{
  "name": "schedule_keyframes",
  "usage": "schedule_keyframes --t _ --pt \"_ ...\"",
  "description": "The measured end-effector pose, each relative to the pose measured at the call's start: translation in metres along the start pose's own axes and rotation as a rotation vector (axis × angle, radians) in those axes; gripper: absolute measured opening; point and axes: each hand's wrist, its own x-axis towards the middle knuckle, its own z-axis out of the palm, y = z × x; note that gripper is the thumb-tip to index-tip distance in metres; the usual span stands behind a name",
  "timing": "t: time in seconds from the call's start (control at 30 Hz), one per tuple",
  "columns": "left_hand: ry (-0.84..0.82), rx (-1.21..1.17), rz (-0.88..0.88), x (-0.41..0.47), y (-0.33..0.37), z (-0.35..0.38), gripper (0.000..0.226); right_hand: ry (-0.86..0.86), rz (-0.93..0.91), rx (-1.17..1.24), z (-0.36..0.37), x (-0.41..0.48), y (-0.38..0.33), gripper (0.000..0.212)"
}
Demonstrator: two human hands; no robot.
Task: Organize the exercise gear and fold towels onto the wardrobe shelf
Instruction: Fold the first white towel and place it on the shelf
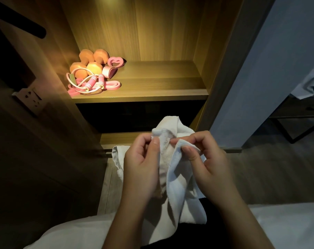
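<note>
Head view, the only one I've got. Towel [179, 186] is below and in front of the shelf [161, 81], not on it yet. It hangs bunched between both hands. Left hand [140, 168] pinches a top edge between thumb and curled fingers. Right hand [206, 164] pinches the neighbouring hem the same way, thumb on top. Hands sit close, just apart, with crumpled cloth between them.

Orange dumbbells [88, 66], rope [92, 81] and pink bands [115, 62] are piled at the shelf's left end, touching each other.

My read: gear step looks done and the towel fold is only starting, probably hunting for corners. The next move calls for two corners on one edge, hands spread to pull the cloth flat, then fold and set it on the shelf right of the pile. Risk is a twisted hem giving a lopsided fold.

Writing: none I can read. No brand or label visible on towel or gear. Socket [31, 99] left of the shelf, with no markings I can make out.
</note>
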Motion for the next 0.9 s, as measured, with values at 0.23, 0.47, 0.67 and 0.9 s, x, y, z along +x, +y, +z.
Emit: schedule_keyframes --t 0.23,0.47,0.67,0.9 --pt "-0.012 0.105 0.153 -0.005 0.007 0.000 0.032 -0.007 0.010 0.062 0.002 0.004 -0.002 0.006" --pt "0.054 0.253 0.220 0.006 0.012 -0.005 0.020 -0.063 0.036 0.087 0.009 0.011 -0.003 0.003" --pt "0.053 0.219 0.207 0.004 0.012 -0.006 0.020 -0.036 -0.013 0.098 0.016 0.013 -0.007 0.001" --pt "0.009 0.189 0.221 -0.003 0.012 -0.001 0.017 -0.001 0.016 0.119 0.010 0.011 -0.010 0.003"
